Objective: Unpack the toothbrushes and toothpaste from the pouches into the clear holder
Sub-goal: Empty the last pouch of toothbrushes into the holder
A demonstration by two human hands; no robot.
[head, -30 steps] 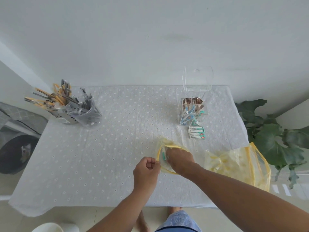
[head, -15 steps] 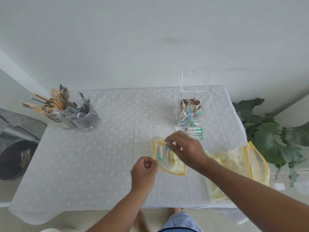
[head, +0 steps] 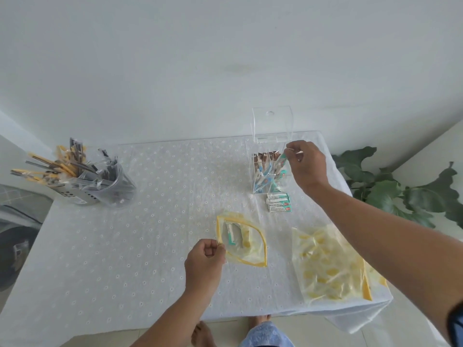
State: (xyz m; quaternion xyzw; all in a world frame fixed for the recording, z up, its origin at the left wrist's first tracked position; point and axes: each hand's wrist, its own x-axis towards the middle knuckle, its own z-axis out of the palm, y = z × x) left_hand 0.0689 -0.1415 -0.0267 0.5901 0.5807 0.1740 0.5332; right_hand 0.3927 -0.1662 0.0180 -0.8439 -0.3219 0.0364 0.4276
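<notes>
Hands work over a white table (head: 125,234). The left hand (head: 204,261) is curled, and its thumb and first finger pinch the near left edge of a small pouch (head: 241,240) with a yellow rim. The pouch lies on the table with its mouth wide open, and a few small packs with white and teal on them show inside it. The right hand (head: 307,164) is up at the clear holder (head: 269,169), at its right side. Its fingers are bent, and the fingertips pinch the top of a toothbrush (head: 281,161) in a teal and white pack. The low end of that toothbrush is down inside the holder, tilted, next to more toothbrushes that stand there. The holder's clear lid (head: 271,123) is up at the back. A little stack of toothpaste boxes (head: 279,202) lies on the table just in front of the holder. A big pouch (head: 330,264) with yellow spots lies flat near the right edge of the table, under the right arm. At the far left of the table stands a tub (head: 105,189) full of wrapped things with yellow and dark handles. A green plant (head: 406,189) is past the right side of the table.
</notes>
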